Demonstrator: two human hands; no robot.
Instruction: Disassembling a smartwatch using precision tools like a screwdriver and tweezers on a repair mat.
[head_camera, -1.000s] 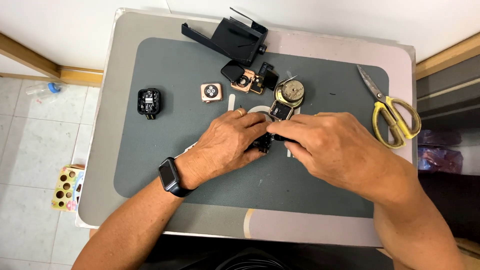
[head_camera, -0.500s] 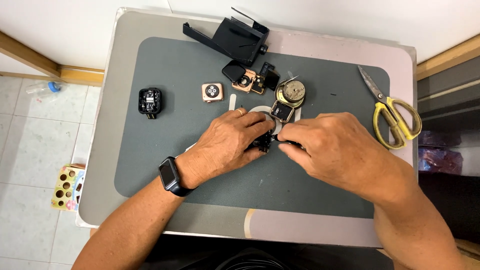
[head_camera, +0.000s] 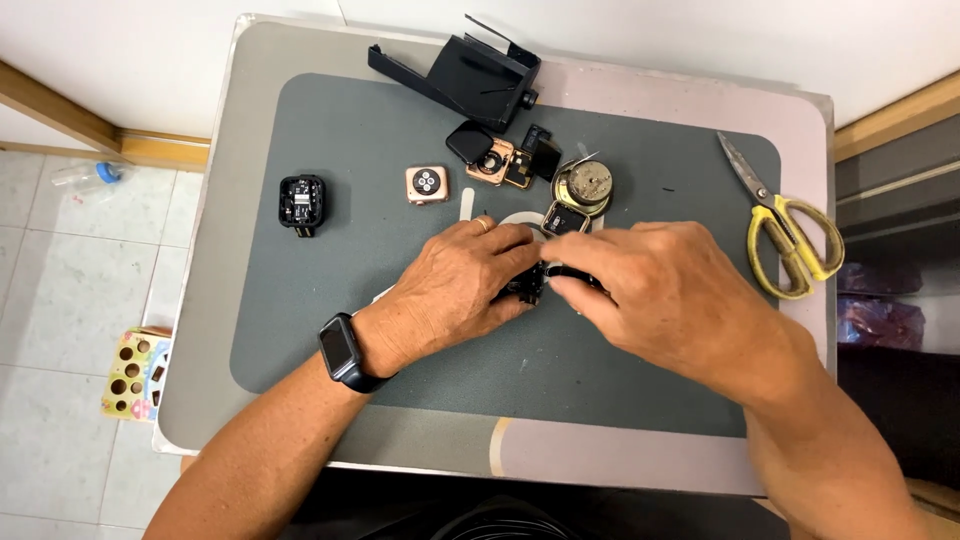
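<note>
Two hands meeting at the middle of the surface (head_camera: 300, 400), over the dark grey mat (head_camera: 400, 330). Left hand (head_camera: 455, 290), ring on one finger and a black wristwatch (head_camera: 343, 352) on the wrist, curled around a small black part (head_camera: 530, 285), fingers closed on its left side. Right hand (head_camera: 665, 295) pinching the same small black part from the right with thumb and fingertips; mostly hidden between the two, so kind not clear. Just beyond the knuckles, a small square black watch case (head_camera: 566, 218), touching or nearly touching a round brass-coloured mechanism (head_camera: 585, 185). Farther back, an opened rose-gold watch body with black screen (head_camera: 485, 155) and a large black plastic housing (head_camera: 470, 75) at the far edge. Left of these, a rose-gold watch back (head_camera: 427, 184) lying alone, and well apart to the left a black module (head_camera: 302, 204). Yellow-handled scissors (head_camera: 785, 225) lying at the right edge of the mat, well apart from both hands.
</note>
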